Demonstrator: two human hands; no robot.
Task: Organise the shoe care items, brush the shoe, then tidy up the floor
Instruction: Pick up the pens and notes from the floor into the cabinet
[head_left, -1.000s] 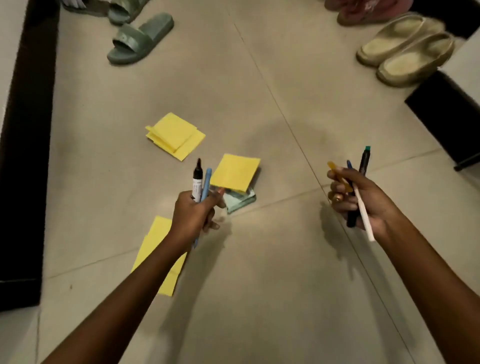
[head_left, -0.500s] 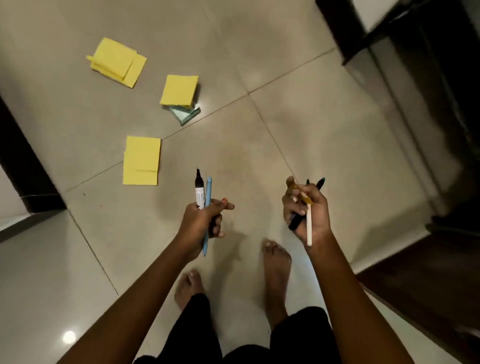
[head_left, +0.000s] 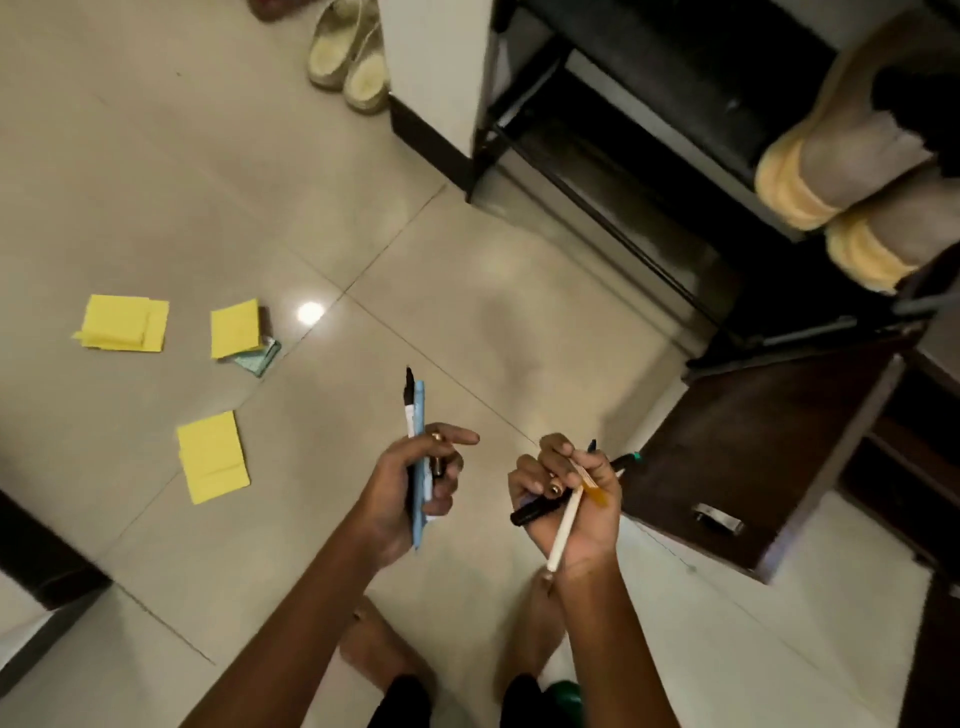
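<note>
My left hand grips a black-tipped marker and a light blue pen, both pointing up and away from me. My right hand holds a bundle of several pens: a white one angled down, an orange-ended one, and a black marker with a teal cap. Both hands hover above the tiled floor. Three stacks of yellow sticky notes lie on the floor to the left; a small teal pad peeks from under the middle one.
A black shoe rack stands at upper right with grey fleece-lined slippers on it. Beige slippers sit by the wall at the top. A dark wooden drawer front with a metal handle juts out on the right. My bare feet are below.
My view has swung to the right, bringing the shoe rack and wooden drawer into sight. Both hands keep their pens and have stayed close together in front of me.
</note>
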